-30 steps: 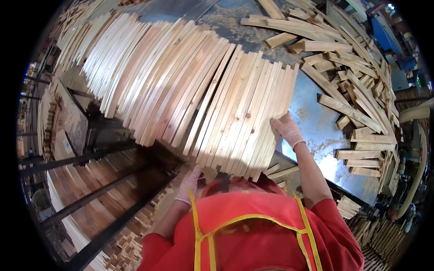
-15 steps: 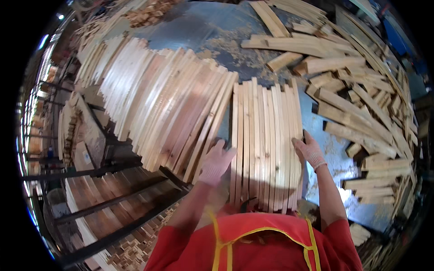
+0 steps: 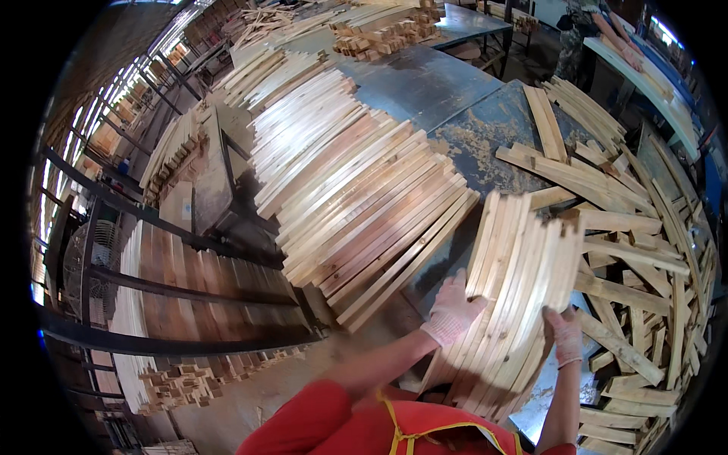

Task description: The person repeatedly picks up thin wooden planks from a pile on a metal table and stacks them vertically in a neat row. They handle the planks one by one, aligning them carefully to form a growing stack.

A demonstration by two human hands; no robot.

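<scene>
Both my hands wear pale knitted gloves and press in on a bundle of wooden strips (image 3: 506,292) standing side by side. My left hand (image 3: 453,309) grips its left side, the thumb lying over the top face. On the opposite side, my right hand (image 3: 563,334) is closed against the outer strip, its thumb near the upper edge. The bundle is tilted, and its far ends are uneven. Left of it, a long row of similar strips (image 3: 364,182) lies packed together, with a few looser ones at the near end. My fingertips under the bundle are hidden.
A metal table (image 3: 425,83) with sawdust stretches ahead. Loose wood offcuts (image 3: 629,288) are heaped on the right. At lower left, a dark metal rack (image 3: 174,345) holds stacked boards (image 3: 201,277). More strips (image 3: 390,34) lie at the back. Another person (image 3: 580,38) stands at far right.
My hands have closed in on the bundle, which is now squeezed tighter and tilted. The view has swung left and up, bringing in more of the workshop and another person.
</scene>
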